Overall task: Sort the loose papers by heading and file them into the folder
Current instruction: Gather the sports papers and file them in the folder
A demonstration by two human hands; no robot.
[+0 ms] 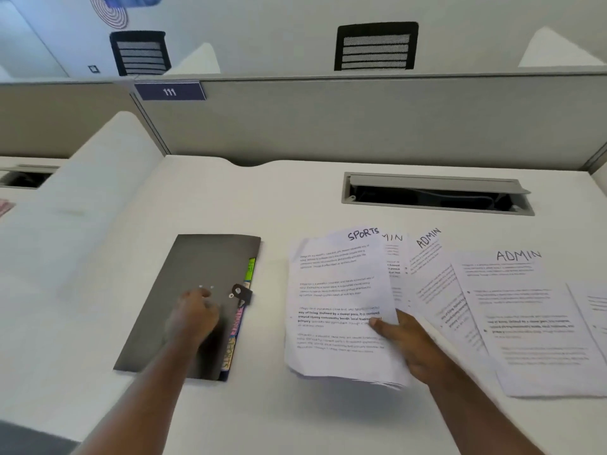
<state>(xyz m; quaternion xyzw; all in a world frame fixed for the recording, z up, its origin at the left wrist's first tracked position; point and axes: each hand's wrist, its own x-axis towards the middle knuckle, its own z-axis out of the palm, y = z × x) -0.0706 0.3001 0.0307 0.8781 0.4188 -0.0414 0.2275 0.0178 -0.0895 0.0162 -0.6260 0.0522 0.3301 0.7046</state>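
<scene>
Papers headed SPORTS [341,310] are held as a small sheaf at 5 o'clock of the head view, the right hand [415,348] pinching their right edge, thumb on top. Sheets headed ADMIN [525,323] lie fanned on the table [295,198] at 3 o'clock, partly under the sheaf. The folder [193,307] lies closed at 7 o'clock, coloured tabs showing along its right edge. The left hand [197,311] rests on its cover beside the clasp [241,293]; its grip is blurred, so I cannot tell open from closed. Judgement: undo the clasp and lift the cover first, then square the sheaf (edges look uneven) and slide it behind the matching tab.
</scene>
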